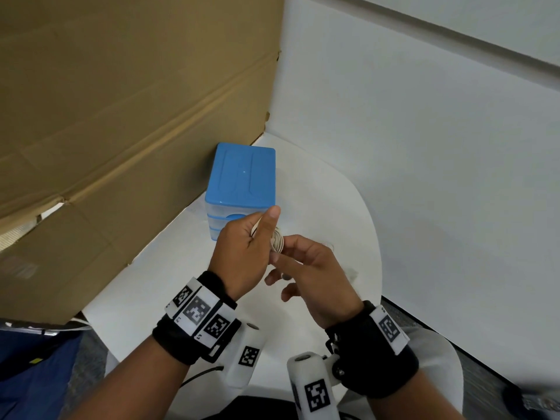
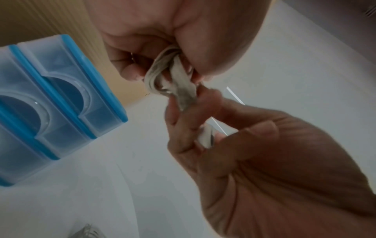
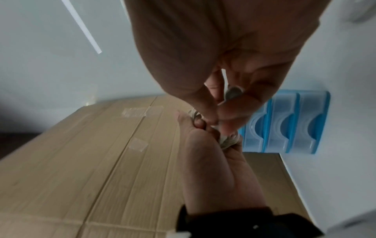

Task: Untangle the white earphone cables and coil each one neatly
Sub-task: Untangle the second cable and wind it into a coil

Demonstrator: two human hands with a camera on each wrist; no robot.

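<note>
My left hand point(image 1: 257, 237) grips a small coil of white earphone cable point(image 1: 278, 241) above the white table, in front of the blue drawer box. In the left wrist view the coil point(image 2: 162, 77) sits bunched between the curled fingers and the thumb. My right hand point(image 1: 291, 262) meets it from the right and pinches the cable wraps point(image 2: 186, 96) between thumb and forefinger. A white earbud end point(image 3: 234, 93) is tucked in the right hand's lower fingers. A second bundle of cable point(image 2: 87, 231) lies on the table, only partly in view.
A small blue-topped drawer box point(image 1: 242, 180) stands just behind the hands. A large cardboard sheet point(image 1: 121, 116) leans along the left side. The round white table point(image 1: 348, 207) meets a white wall at the right and back.
</note>
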